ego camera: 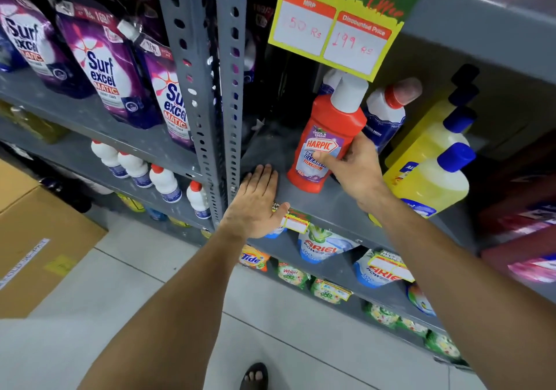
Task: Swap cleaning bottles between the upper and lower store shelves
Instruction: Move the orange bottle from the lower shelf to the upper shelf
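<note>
Two bare forearms, uncovered by any sleeve, are seen, with no watch, ring or band worn on the left hand (254, 206) or right hand (356, 168). A dark open-toed sandal (255, 376) is worn on one foot.

One wide-angle view only — from the person's head, facing forward and steeply down along both outstretched forearms. It sits close to the grey shelf (328, 206) at arm's reach, and takes in the tiled floor (168, 272) below — edges bowed.
</note>
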Action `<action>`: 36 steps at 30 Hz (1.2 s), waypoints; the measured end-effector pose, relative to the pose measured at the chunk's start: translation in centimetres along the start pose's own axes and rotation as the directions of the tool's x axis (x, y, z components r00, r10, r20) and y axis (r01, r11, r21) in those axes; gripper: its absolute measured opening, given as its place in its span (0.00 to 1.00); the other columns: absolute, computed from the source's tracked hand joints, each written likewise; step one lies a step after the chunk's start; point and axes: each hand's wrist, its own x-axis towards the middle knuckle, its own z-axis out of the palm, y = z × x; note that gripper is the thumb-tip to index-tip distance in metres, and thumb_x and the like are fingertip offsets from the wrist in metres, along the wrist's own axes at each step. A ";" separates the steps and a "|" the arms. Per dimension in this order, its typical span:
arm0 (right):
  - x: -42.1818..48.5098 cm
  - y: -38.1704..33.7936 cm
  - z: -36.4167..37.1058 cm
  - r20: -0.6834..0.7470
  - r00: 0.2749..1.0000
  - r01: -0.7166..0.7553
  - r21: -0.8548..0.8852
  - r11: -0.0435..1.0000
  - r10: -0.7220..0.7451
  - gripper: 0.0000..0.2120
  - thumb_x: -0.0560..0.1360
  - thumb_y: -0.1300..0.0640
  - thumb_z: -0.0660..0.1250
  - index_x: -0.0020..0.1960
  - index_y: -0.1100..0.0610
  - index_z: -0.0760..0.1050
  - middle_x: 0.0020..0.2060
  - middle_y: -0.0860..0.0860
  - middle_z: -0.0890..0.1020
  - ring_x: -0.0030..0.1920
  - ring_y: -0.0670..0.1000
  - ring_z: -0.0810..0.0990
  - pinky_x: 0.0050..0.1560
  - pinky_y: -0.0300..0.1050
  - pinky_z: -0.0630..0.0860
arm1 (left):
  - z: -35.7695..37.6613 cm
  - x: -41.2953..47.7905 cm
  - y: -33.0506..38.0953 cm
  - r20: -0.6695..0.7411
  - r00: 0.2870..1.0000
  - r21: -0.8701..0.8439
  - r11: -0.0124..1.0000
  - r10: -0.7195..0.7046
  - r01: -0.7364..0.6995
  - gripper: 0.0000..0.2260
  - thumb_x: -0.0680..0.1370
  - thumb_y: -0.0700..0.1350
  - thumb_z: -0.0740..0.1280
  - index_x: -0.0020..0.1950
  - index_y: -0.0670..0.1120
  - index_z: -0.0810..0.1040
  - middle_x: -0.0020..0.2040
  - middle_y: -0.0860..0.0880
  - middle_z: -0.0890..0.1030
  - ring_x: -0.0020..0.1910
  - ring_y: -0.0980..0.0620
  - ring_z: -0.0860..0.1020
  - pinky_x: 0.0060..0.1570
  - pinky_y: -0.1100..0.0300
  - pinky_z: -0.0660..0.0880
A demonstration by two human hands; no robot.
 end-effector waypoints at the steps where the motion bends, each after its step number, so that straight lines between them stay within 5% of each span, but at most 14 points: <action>1: -0.3 0.2 -0.4 -0.011 1.000 0.000 -0.008 1.000 0.000 0.27 0.71 0.62 0.79 0.67 0.60 0.74 0.59 0.55 0.84 0.57 0.54 0.85 0.60 0.57 0.81 | 0.0 0.0 0.0 0.010 1.000 0.008 1.000 0.000 0.000 0.36 0.80 0.61 0.51 0.80 0.40 0.47 0.82 0.41 0.48 0.80 0.44 0.44 0.76 0.52 0.36; 7: -3.4 0.8 -3.1 -0.036 0.999 0.002 -0.046 0.999 -0.004 0.27 0.69 0.61 0.80 0.65 0.60 0.76 0.59 0.55 0.85 0.57 0.55 0.85 0.60 0.59 0.81 | -0.8 -0.4 0.6 0.041 0.998 0.064 0.997 -0.037 0.034 0.37 0.81 0.62 0.48 0.80 0.39 0.41 0.81 0.41 0.41 0.80 0.46 0.37 0.75 0.52 0.33; 13: -7.2 -1.1 -6.0 0.048 0.994 0.095 0.001 0.995 -0.095 0.23 0.70 0.63 0.79 0.61 0.55 0.75 0.56 0.53 0.85 0.55 0.52 0.85 0.59 0.58 0.81 | -4.0 -4.5 4.2 -0.197 0.980 0.040 0.999 0.010 -0.002 0.36 0.82 0.61 0.49 0.80 0.39 0.42 0.81 0.42 0.41 0.80 0.47 0.37 0.78 0.50 0.39; 19: -10.1 -8.6 -9.1 0.129 0.961 0.232 0.114 0.966 -0.246 0.28 0.67 0.68 0.80 0.62 0.56 0.74 0.55 0.53 0.86 0.55 0.54 0.86 0.58 0.60 0.81 | -13.3 -8.6 7.3 -0.562 0.827 0.127 0.991 0.034 0.046 0.31 0.84 0.56 0.50 0.80 0.40 0.46 0.82 0.41 0.49 0.81 0.46 0.44 0.79 0.48 0.46; 25: -11.6 -19.9 -14.3 0.101 0.871 0.456 0.199 0.867 -0.481 0.31 0.63 0.61 0.83 0.60 0.52 0.72 0.50 0.50 0.88 0.49 0.51 0.88 0.50 0.53 0.85 | -24.0 -8.8 9.5 -0.717 0.697 0.139 0.985 0.027 0.105 0.29 0.83 0.55 0.54 0.80 0.44 0.52 0.82 0.43 0.52 0.81 0.46 0.46 0.78 0.47 0.49; 28: -11.4 -24.7 -16.9 -0.001 0.820 0.556 0.236 0.797 -0.572 0.29 0.64 0.62 0.83 0.59 0.48 0.74 0.49 0.46 0.88 0.49 0.48 0.88 0.47 0.45 0.84 | -28.3 -7.3 11.2 -0.704 0.706 0.177 0.982 0.076 0.071 0.29 0.84 0.55 0.52 0.80 0.43 0.52 0.82 0.43 0.52 0.81 0.47 0.46 0.79 0.47 0.48; 36: -6.1 -29.6 -19.9 -0.220 0.803 0.585 0.121 0.802 -0.553 0.28 0.66 0.60 0.82 0.59 0.49 0.73 0.51 0.47 0.87 0.50 0.46 0.87 0.53 0.53 0.84 | -31.3 -2.7 13.1 -0.540 0.834 0.223 0.975 0.118 0.007 0.30 0.84 0.57 0.48 0.80 0.41 0.48 0.82 0.43 0.50 0.81 0.47 0.46 0.79 0.51 0.43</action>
